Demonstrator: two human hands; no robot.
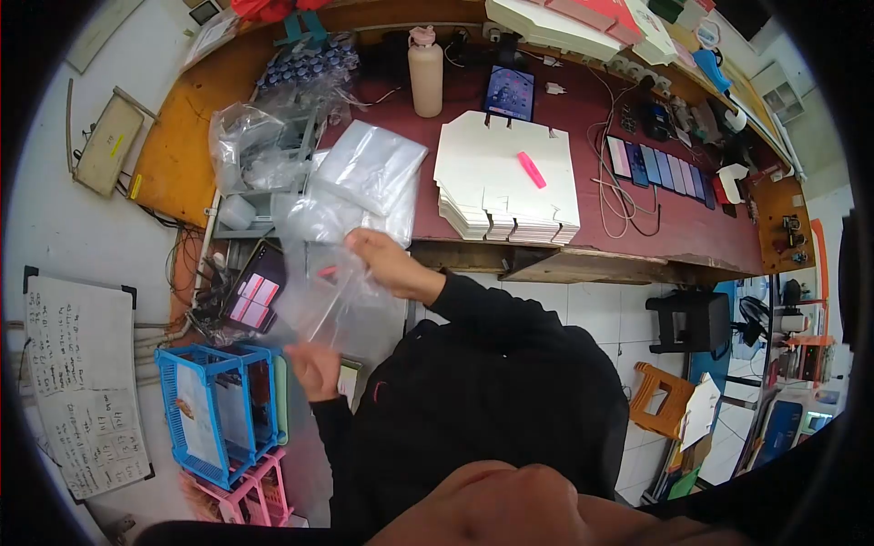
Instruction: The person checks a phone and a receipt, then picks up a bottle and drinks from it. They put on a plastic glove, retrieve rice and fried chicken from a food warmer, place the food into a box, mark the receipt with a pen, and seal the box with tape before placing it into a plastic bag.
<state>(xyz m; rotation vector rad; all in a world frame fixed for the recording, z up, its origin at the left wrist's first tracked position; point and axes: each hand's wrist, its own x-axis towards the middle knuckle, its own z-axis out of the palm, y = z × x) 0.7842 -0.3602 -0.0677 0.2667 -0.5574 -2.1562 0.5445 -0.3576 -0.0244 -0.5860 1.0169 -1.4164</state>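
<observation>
A clear plastic bag (341, 305) hangs at the near edge of the desk, between my two hands. My right hand (387, 264) pinches its upper part, with the fingers closed. Lower and to the left, my left hand (316, 369) is at the bag's lower left side; its fingers look pressed together on the plastic. Just beyond my right hand lies a stack of clear plastic bags (371, 166). To the right of them, a pink marker (531, 170) rests on a stack of cut white cardboard sheets (473, 150).
On the red desk (701, 235) stand a beige bottle (425, 75), a tablet (510, 92) and a row of phones (660, 168). A grey crate (258, 217) sits at the left, above a blue plastic rack (218, 409). A black stool (687, 321) is at the right.
</observation>
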